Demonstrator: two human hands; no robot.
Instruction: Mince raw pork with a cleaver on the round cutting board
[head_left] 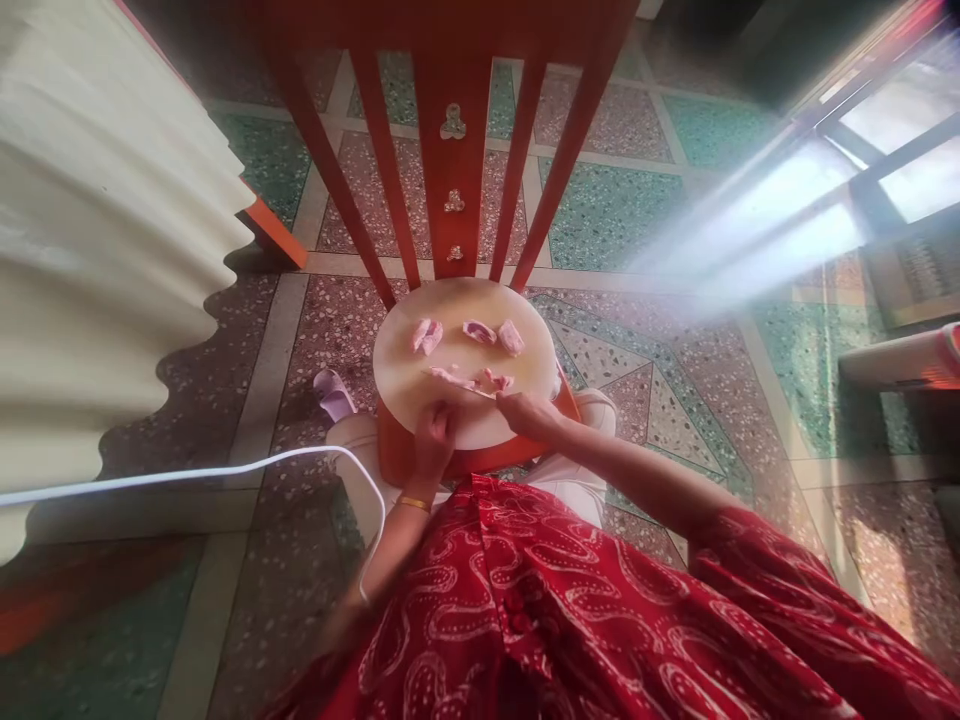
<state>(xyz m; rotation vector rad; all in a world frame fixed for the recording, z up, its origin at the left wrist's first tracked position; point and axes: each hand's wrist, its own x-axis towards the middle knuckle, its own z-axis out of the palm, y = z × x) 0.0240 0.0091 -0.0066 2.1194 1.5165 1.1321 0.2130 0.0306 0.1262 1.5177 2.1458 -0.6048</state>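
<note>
Down low, both hands at the near edge of a round pale cutting board (pixel 420 385), set on an orange chair seat (pixel 480 460). Left hand (pixel 435 440) curled at the board's rim, fingers bent onto the surface, gold bangle (pixel 414 503) at the wrist; grip closed against the board, though on what exactly, too small to tell. Right hand (pixel 529 412) just beside it, closed around what looks like a thin knife (pixel 476 391), blade pointing toward the left hand. Just beyond that blade, touching or nearly so, a small strip of pink meat (pixel 454 377). Farther out from both grips, three more pink meat pieces (pixel 480 332) spread across the board's far half, well apart from the fingers. Beyond the board, the chair's orange back slats (pixel 454 160). Off to the left hand's side, a white cable (pixel 225 468) over the terrazzo floor (pixel 645 400).
</note>
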